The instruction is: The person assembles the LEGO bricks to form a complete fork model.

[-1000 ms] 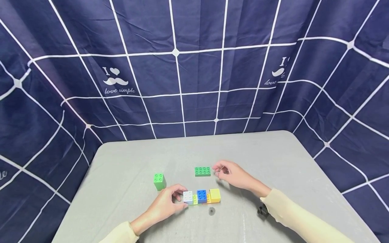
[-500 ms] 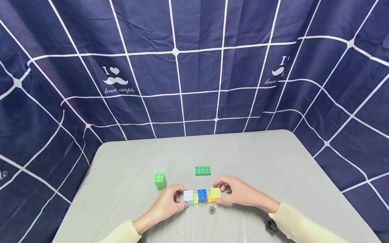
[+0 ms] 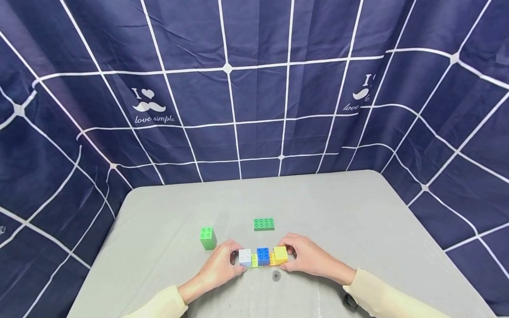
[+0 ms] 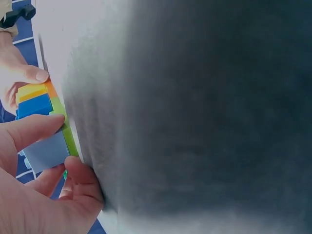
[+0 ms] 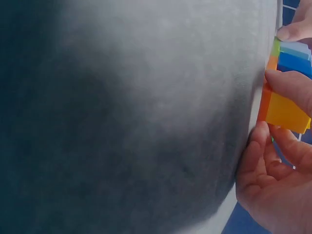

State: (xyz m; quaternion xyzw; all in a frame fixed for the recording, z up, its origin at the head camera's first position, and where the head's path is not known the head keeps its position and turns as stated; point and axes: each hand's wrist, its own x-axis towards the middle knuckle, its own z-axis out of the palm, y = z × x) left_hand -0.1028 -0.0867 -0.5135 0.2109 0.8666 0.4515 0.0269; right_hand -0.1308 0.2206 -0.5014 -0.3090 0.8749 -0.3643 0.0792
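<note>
Head view: left of the blue brick, the left hand pinches the white brick; right of it, the right hand pinches the yellow brick. Uneven pulling could part the lime base and orange base beneath it; pushing forward could bump the flat green brick behind it.

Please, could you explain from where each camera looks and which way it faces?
Head: worn on the head, facing forward and down at the table and blue cloth; left hand, right hand and sleeves show.
Left wrist: worn there, facing the table, white block at left; left hand near, right hand beyond.
Right wrist: worn there, facing the table, yellow block at right; right hand near, left hand beyond.
Both wrist views share the blue block and both hands.
</note>
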